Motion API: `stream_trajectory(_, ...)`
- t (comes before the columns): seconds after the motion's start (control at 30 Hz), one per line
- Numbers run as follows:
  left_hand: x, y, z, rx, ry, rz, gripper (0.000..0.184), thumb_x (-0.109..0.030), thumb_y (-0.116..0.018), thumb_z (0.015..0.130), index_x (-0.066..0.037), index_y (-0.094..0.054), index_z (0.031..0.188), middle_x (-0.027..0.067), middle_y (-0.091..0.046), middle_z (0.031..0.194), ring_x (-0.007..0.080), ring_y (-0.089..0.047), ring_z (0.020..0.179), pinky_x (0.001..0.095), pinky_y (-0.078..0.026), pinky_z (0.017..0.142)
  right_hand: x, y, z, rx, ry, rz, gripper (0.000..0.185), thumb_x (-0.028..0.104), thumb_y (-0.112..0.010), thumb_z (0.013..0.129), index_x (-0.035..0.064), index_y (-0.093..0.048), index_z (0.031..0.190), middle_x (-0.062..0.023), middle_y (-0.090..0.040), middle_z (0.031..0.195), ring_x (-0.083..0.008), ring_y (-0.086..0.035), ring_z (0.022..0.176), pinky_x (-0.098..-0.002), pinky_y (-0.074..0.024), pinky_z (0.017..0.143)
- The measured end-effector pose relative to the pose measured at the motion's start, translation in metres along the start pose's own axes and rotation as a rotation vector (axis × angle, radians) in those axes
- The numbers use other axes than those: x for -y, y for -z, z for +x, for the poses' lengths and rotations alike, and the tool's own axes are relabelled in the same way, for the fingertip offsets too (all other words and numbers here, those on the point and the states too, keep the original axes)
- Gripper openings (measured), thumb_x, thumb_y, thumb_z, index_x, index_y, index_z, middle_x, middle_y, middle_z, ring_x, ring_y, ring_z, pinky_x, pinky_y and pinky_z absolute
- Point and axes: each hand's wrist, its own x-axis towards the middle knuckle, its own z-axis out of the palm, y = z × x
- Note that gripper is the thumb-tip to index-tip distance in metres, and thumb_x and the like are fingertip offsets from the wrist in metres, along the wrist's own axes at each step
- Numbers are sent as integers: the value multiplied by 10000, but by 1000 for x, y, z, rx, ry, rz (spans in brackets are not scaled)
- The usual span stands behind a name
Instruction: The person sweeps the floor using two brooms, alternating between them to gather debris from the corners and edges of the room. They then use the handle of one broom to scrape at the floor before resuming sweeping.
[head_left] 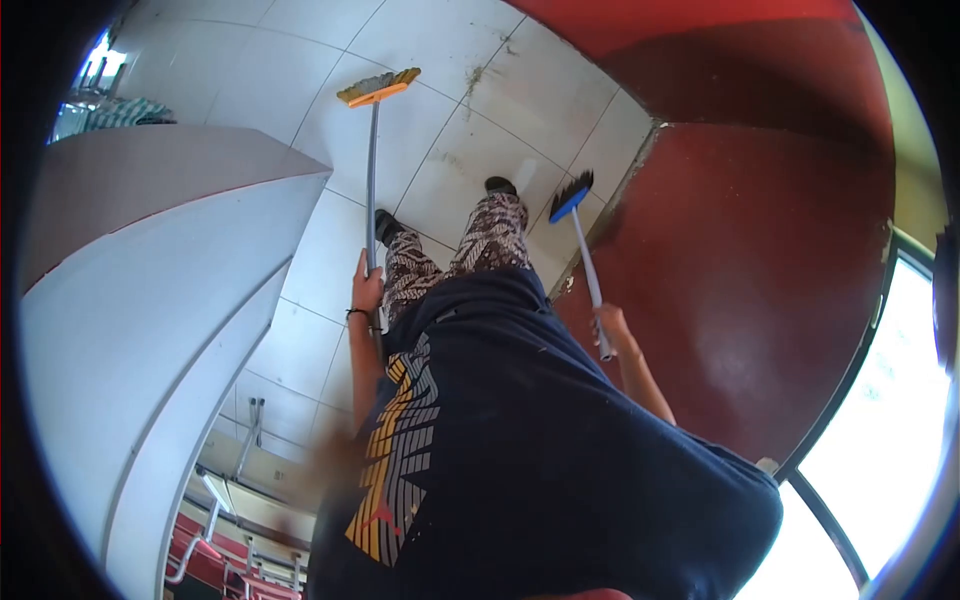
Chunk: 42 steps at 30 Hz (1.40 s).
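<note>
From my station I record the left hand (pixel 368 285) with its fingers closed narrowly around the handle of a broom (pixel 372 170). The handle runs from the grip, away from the body, to an orange head over the white tiled floor (pixel 430 35), well apart from the fingers; a short length also shows behind the hand, its end hard to make out beside the forearm. I record the right hand (pixel 613 328) with its fingers wrapped around the handle of a brush (pixel 584 245), close to the near end, which pokes out just past the grip. The brush's blue head and dark bristles point away from the body, near the foot of the red wall (pixel 720 280). I cannot tell whether either set of bristles touches the floor. The fingers are small in my view, so the position of each one is unclear. The shirt (pixel 560 430) hides the upper arms and part of the patterned trousers (pixel 490 235). At far left, a checked cloth (pixel 130 112) is partly hidden behind a pale partition (pixel 190 250). The window (pixel 880 370) is washed out, the metal frames (pixel 215 550) at lower left are cut off, and a tan smear beside the shirt is too blurred to identify.
</note>
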Motion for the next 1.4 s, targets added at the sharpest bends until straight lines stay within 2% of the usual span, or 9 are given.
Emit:
stream_trajectory(0.3, -7, 56, -5, 74, -83, -29, 621, -140, -503, 845, -213, -229, 1397, -15, -398, 534, 75, -349, 376, 250, -312, 344, -135, -72, -9, -14, -326, 329, 127, 71, -473, 816, 9, -476, 705, -54, -449, 531, -141, -465, 400, -273, -376, 335)
stream_trajectory(0.5, 0, 73, -1, 75, -141, 12, 640, -106, -504, 828, -199, -229, 1398, -15, -405, 538, 79, -360, 388, 251, -321, 355, -126, -83, 118, 376, -266, 591, 133, 84, -519, 822, -16, -492, 739, -33, -498, 596, -94, -508, 467, -205, -434, 383)
stream_trajectory(0.57, -6, 78, -9, 69, -116, 44, 640, -104, -503, 827, -198, -231, 1398, -14, -407, 538, 78, -363, 390, 250, -323, 358, -51, -97, 94, 425, -210, 839, 137, 88, -530, 821, -29, -504, 756, -40, -522, 611, -103, -540, 502, -211, -458, 401)
stream_trajectory(0.9, -12, 69, -26, 29, -28, 20, 648, -110, -505, 807, -193, -248, 1396, 3, -446, 566, 96, -382, 415, 269, -348, 381, 300, -188, 75, 500, -71, 158, 129, 80, -516, 828, 7, -490, 725, 2, -487, 535, -68, -492, 394, -152, -447, 346)
stream_trajectory(0.97, 18, 35, -20, -34, -149, 82, 642, -119, -512, 801, -179, -267, 1391, 18, -476, 593, 107, -405, 438, 279, -357, 402, 346, -194, 116, 728, -161, 210, 136, 70, -525, 814, 2, -486, 703, -33, -491, 551, -106, -496, 435, -203, -438, 364)
stream_trajectory(1.1, -10, 34, -36, -44, 7, 15, 657, -123, -526, 804, -198, -251, 1396, 30, -494, 586, 112, -431, 428, 277, -374, 386, 467, -272, 141, 952, -200, 365, 100, 13, -512, 778, -60, -464, 730, -68, -484, 619, -123, -494, 477, -202, -438, 394)
stream_trajectory(1.23, -17, 21, -43, -69, 133, -94, 668, -136, -523, 814, -230, -221, 1403, 24, -486, 552, 108, -421, 392, 266, -380, 342, 515, -318, 138, 845, 33, 287, 122, 30, -518, 794, -62, -461, 738, -48, -474, 624, -103, -473, 503, -185, -413, 400)
stream_trajectory(1.33, -28, -3, -45, -105, 200, -194, 680, -121, -523, 811, -213, -208, 1406, 6, -457, 538, 96, -398, 388, 263, -365, 337, 504, -305, 153, 860, -56, 337, 130, 64, -521, 815, -33, -473, 744, -40, -469, 616, -92, -461, 495, -175, -400, 406)
stream_trajectory(1.4, -22, -16, -48, -121, 197, -234, 685, -113, -519, 808, -201, -200, 1408, -1, -446, 533, 91, -397, 389, 263, -358, 336, 457, -270, 191, 1146, 322, 237, 155, 140, -506, 849, 20, -492, 751, -8, -465, 613, -77, -451, 487, -168, -379, 407)
